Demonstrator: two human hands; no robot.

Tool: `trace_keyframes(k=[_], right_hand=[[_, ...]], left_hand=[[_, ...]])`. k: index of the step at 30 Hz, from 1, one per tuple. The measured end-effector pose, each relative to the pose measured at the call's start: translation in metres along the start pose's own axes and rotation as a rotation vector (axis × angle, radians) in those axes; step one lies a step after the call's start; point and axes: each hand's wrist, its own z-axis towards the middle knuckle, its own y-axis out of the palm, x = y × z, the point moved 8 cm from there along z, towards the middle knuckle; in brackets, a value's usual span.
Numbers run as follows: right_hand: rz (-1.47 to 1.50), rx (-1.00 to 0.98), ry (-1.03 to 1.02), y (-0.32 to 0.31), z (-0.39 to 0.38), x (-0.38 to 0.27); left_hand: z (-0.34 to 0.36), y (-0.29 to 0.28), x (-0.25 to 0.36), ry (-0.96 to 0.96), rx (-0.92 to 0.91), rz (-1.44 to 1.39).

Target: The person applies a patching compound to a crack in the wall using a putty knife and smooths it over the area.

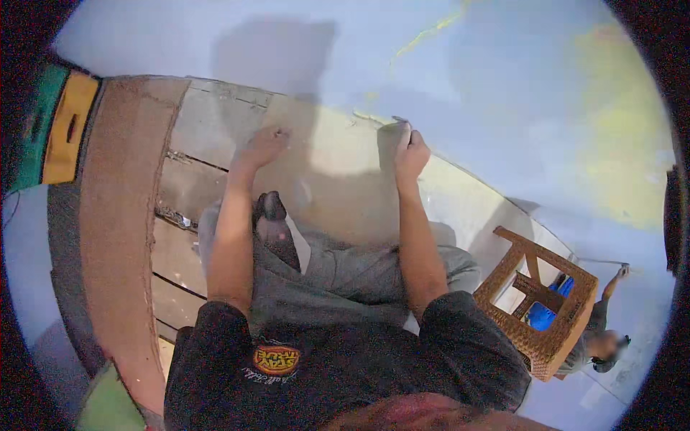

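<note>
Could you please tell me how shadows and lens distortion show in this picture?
In the head view, a broad shadow falls on the wall above the left hand; the wall's foot bows with the fisheye lens; the corners are black, with grainy noise.

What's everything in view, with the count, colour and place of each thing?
Wall: one, pale blue with yellow patches, top and right
Green crate: one, far left
Orange crate: one, beside it
Long strip: one, brown, left
Boards: several, pale and brown, left of centre
Green item: one, lower left, kind unclear
Stool: one, brown, right
Blue items: at least two, seen through the stool
Co-worker: one, dark top, lower right
Thin tool: one, dark-tipped, upper centre
Shirt: one, black, bottom
Trousers: one pair, grey, centre
Left hand: one, bare, curled, upper left of centre
Right hand: one, bare, gripping the tool
</note>
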Motion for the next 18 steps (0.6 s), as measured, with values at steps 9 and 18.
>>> trace_keyframes(k=[9,18], right_hand=[[0.191,0.116,-0.033,-0.007,-0.007,-0.008],[0.018,0.045,-0.092,0.008,-0.010,0.001]], left_hand=[[-0.001,-0.013,0.006,0.023,0.172,-0.065],[-0.008,-0.012,0.011,-0.062,0.126,-0.139]])
